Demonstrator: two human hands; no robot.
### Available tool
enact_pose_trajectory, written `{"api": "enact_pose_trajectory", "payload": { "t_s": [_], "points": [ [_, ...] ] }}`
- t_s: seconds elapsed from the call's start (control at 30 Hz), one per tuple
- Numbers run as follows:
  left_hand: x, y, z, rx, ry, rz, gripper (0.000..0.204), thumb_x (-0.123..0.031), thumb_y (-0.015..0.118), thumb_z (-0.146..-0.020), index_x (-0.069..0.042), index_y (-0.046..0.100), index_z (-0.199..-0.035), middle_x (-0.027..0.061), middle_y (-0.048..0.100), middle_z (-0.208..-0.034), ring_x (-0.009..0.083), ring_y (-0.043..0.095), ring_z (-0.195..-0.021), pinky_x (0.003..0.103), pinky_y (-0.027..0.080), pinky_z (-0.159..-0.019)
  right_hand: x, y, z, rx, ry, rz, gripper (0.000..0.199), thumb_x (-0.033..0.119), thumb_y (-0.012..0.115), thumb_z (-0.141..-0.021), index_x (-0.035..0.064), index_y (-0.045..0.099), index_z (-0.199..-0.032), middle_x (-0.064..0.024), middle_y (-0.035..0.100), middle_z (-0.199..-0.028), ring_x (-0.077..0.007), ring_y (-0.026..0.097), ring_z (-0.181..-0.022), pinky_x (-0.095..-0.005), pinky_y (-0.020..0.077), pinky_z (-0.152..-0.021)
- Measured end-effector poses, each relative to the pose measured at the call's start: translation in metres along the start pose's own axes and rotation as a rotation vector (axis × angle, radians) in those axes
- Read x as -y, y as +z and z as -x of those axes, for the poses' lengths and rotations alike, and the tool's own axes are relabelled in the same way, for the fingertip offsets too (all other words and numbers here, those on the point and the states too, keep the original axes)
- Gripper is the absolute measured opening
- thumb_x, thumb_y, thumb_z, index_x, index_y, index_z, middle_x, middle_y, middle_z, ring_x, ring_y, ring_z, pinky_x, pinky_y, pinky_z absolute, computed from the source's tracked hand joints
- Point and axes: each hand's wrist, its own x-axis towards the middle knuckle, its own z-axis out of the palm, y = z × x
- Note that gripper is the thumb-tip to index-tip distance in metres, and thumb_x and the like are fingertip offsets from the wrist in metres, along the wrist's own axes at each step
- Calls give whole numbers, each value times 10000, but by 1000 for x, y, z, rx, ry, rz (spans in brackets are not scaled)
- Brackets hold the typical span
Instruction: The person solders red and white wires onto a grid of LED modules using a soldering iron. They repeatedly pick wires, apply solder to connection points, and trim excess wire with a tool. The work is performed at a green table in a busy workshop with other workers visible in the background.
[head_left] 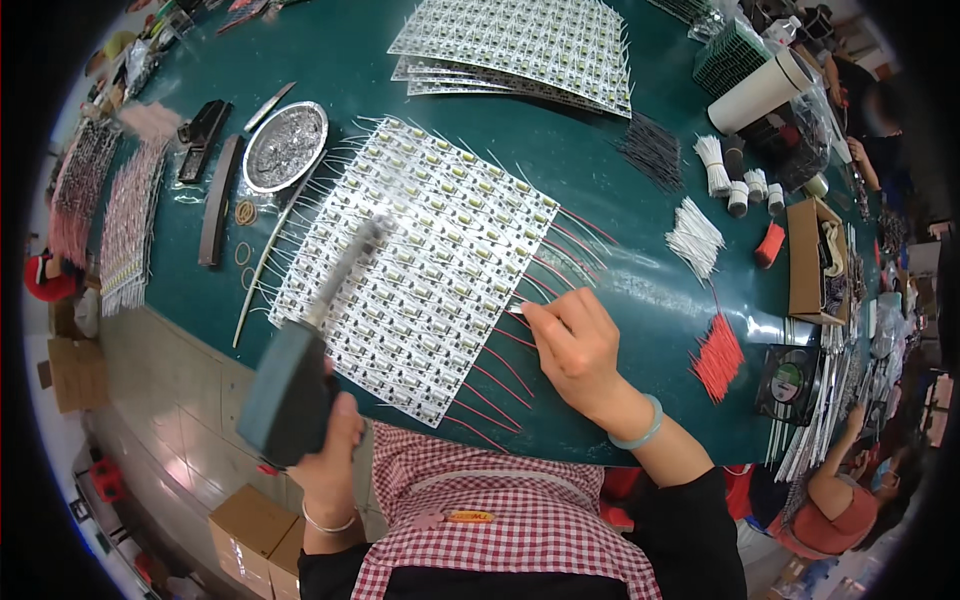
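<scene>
1. Grey-handled soldering iron (300, 370) is gripped in the left hand (335, 440), its tip over the strip panel (420, 260).
2. The right hand (575, 345) pinches a wire at the panel's right edge.
3. Red wires (718, 358) lie right; stacked panels (520, 45) beyond.

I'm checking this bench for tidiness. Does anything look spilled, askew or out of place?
Nothing looks spilled or damaged. The white strip panel lies at a slant on the green table. Rubber bands lie loose beside the metal dish, a minor scatter.
</scene>
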Motion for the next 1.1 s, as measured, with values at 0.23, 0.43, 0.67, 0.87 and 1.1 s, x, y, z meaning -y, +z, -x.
{"api": "enact_pose_trajectory", "payload": {
  "t_s": [0.23, 0.43, 0.67, 0.87, 1.1],
  "points": [
    [5, 2, 43, 296, -405, -134, 247, -29, 750, -807, 24, 667, -1033, 74, 662, -974, 125, 614, -802, 270, 500, -685, 11, 7, 11, 39, 56, -52, 219, -5, 698, -726, 47, 646, -932, -46, 496, -719, -199, 529, -635, -317, 427, -525],
    [5, 13, 38, 408, -102, -274, 143, -34, 731, -815, 21, 682, -938, 68, 627, -865, 140, 598, -688, 259, 472, -594, 10, 9, 11, 70, 60, -20, 193, 20, 688, -741, 59, 662, -929, -36, 499, -725, -188, 536, -636, -316, 433, -533],
    [7, 15, 35, 458, -62, -282, 174, 4, 724, -802, 51, 666, -959, 74, 636, -852, 102, 591, -696, 245, 462, -589, 10, 9, 13, 93, 54, -1, 184, 25, 673, -751, 56, 673, -932, -37, 507, -737, -190, 547, -652, -317, 442, -550],
    [5, 18, 33, 472, -16, -322, 178, 11, 716, -804, 60, 661, -966, 66, 638, -833, 82, 582, -700, 241, 457, -582, 10, 8, 11, 86, 42, -4, 269, -33, 732, -688, 41, 697, -944, -51, 533, -708, -202, 563, -618, -321, 451, -507],
    [7, 13, 34, 468, -108, -284, 181, 8, 715, -800, 47, 666, -969, 61, 638, -836, 95, 585, -671, 239, 452, -563, 11, 8, 10, 84, 38, 1, 274, -29, 731, -688, 44, 694, -949, -50, 530, -706, -202, 557, -615, -322, 450, -508]
  ]
}}
